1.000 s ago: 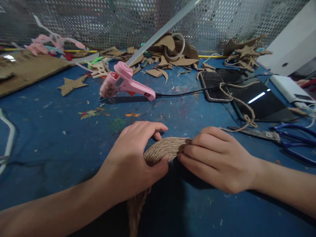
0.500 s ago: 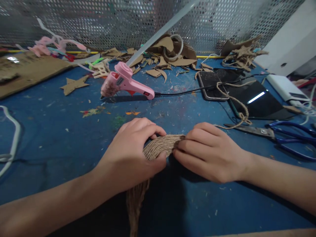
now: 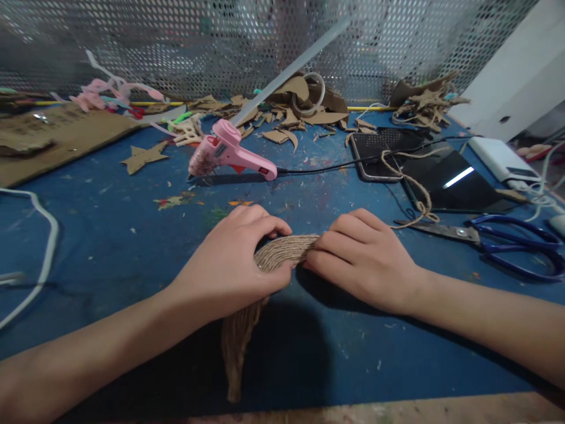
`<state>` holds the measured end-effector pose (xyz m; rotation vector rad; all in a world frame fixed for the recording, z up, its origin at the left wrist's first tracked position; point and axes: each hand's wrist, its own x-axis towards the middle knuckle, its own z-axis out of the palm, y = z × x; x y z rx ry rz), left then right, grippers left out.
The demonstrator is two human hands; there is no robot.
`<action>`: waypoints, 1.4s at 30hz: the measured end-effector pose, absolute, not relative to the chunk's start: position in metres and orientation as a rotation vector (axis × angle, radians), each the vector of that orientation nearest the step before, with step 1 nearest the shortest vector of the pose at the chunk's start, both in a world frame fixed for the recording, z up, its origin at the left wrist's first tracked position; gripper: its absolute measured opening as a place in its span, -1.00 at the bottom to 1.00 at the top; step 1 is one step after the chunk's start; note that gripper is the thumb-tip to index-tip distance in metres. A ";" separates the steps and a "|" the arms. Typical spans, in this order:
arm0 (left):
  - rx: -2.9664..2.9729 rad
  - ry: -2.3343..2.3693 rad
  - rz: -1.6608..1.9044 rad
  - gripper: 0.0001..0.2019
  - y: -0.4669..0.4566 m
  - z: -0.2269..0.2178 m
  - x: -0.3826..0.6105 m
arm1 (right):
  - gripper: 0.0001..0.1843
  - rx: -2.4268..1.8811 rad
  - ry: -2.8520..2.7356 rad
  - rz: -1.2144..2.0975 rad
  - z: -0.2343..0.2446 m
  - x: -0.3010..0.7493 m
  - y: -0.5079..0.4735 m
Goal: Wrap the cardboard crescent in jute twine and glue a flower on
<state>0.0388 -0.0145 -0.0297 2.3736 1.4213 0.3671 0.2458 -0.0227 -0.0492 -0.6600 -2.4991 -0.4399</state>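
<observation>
A curved piece covered in rows of brown jute twine (image 3: 285,250) lies between my two hands over the blue table. My left hand (image 3: 236,253) is wrapped round its middle, thumb along the near edge and fingers along the far edge. Its tapered tail hangs out below the left palm toward the table's front edge. With bent fingertips my right hand (image 3: 364,259) pinches the other end, which the fingers hide. Beyond the hands, a pink hot glue gun (image 3: 232,153) lies on its side with a long glue stick in its back.
Blue-handled scissors (image 3: 498,238) and a loose strand of twine (image 3: 424,206) lie to the right. Behind them are a phone (image 3: 375,156), a black glossy panel (image 3: 459,176) and a white power bank (image 3: 503,159). Cardboard scraps (image 3: 286,126) line the perforated metal screen (image 3: 176,47). A cardboard star (image 3: 143,157) lies left.
The view has shifted slightly, so more of the table's front edge shows. Both hands keep their hold on the twine-covered piece, with little visible movement.
</observation>
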 end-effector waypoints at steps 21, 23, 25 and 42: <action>2.405 1.259 0.116 -0.73 -0.009 -0.001 0.015 | -0.87 -0.730 -2.643 -0.131 -0.053 0.240 -0.019; 2.456 1.038 0.198 -0.86 -0.007 -0.003 0.009 | -0.89 -0.757 -2.548 0.140 -0.050 0.244 -0.015; 2.474 0.807 0.232 -0.70 -0.006 -0.007 0.003 | -0.80 -0.821 -2.372 0.308 -0.047 0.249 -0.008; 2.419 0.432 0.272 -0.06 -0.007 -0.018 -0.013 | -0.70 -0.965 -2.443 0.911 -0.013 0.124 0.144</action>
